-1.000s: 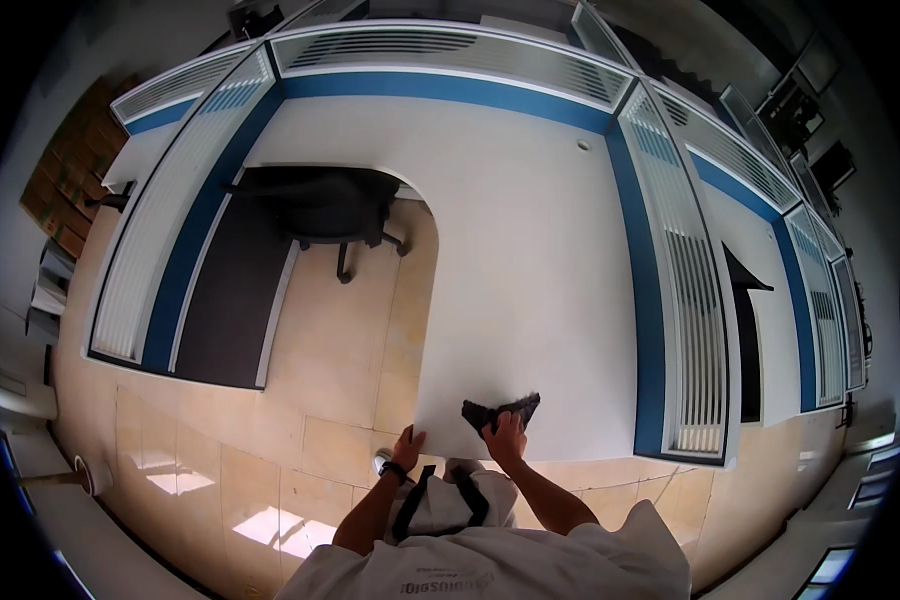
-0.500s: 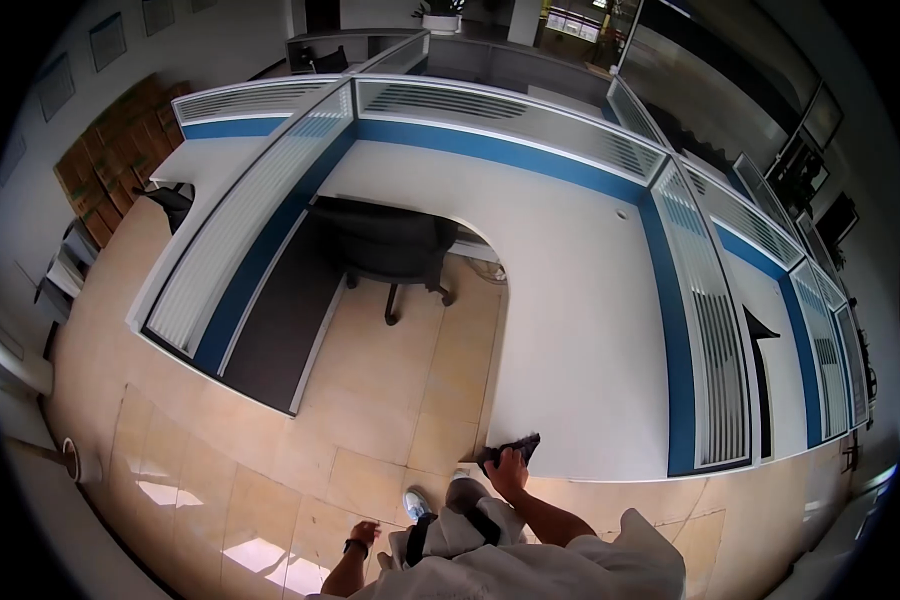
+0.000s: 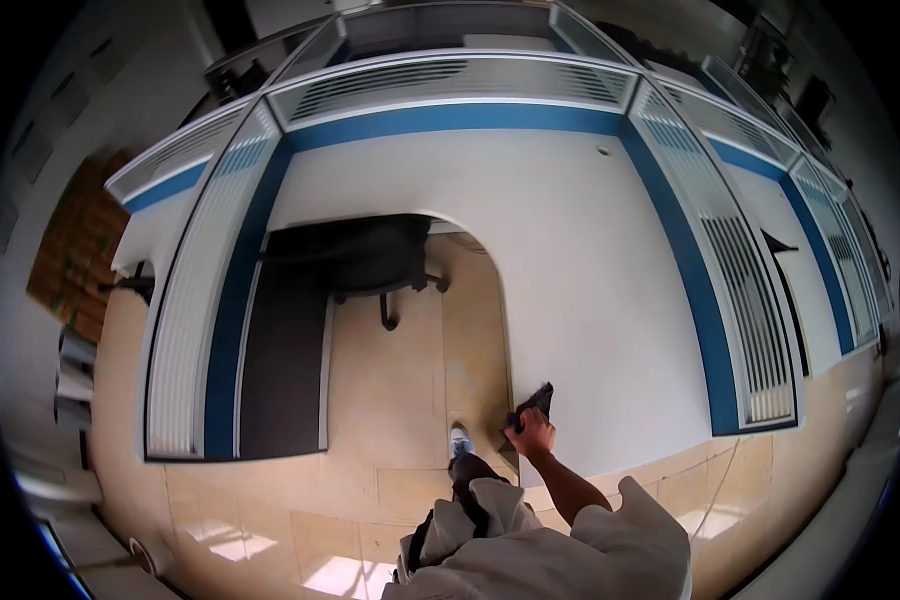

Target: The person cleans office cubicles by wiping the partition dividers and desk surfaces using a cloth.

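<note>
My right hand [image 3: 533, 436] is closed around a dark, crumpled cloth [image 3: 537, 402]. The cloth lies against the white desk [image 3: 610, 300], at the inner edge near its front end. Part of it hangs past that edge, and my fingers hide some of it. My left hand is out of sight in this view.
A black office chair [image 3: 380, 255] stands in the desk's curved cutout. Blue-and-glass partitions [image 3: 670, 260] border the desk at the back and both sides. Tan floor tiles [image 3: 390, 380] lie below, and brown cartons [image 3: 75, 245] stand by the left wall.
My right hand and the cloth have moved forward along the desk's inner edge. I have stepped closer and the view has turned. My left hand has dropped out of view.
</note>
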`<state>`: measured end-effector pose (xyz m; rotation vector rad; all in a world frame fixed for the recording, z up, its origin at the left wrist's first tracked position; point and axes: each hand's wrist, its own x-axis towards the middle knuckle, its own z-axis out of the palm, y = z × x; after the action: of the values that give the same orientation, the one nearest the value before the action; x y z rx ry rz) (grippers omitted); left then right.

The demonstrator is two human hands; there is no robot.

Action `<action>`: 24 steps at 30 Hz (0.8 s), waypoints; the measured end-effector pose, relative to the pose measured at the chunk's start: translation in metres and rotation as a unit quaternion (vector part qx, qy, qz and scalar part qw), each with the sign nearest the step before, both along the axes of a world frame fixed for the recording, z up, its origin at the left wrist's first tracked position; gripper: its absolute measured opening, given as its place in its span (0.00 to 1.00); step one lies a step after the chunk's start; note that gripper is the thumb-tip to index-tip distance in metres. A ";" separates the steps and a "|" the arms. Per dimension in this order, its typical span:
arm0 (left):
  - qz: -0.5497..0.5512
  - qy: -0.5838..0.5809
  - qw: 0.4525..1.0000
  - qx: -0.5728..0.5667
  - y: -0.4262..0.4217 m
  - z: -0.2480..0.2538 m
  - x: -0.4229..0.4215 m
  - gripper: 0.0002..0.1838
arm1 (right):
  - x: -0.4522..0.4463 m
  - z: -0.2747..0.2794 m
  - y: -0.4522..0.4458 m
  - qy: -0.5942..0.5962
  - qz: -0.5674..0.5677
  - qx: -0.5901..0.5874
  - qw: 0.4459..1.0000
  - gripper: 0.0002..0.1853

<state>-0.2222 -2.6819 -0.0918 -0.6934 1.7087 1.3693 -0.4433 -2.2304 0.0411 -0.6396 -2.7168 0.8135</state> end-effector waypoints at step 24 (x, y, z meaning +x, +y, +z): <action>-0.234 0.727 0.640 -0.086 0.228 0.261 -0.681 0.15 | 0.066 0.012 -0.035 -0.096 -0.553 0.052 0.826 0.18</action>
<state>-0.9028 -2.4535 0.1692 1.1726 2.8894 1.3483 -0.3778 -2.2655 0.0527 -2.0267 -1.9037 0.2715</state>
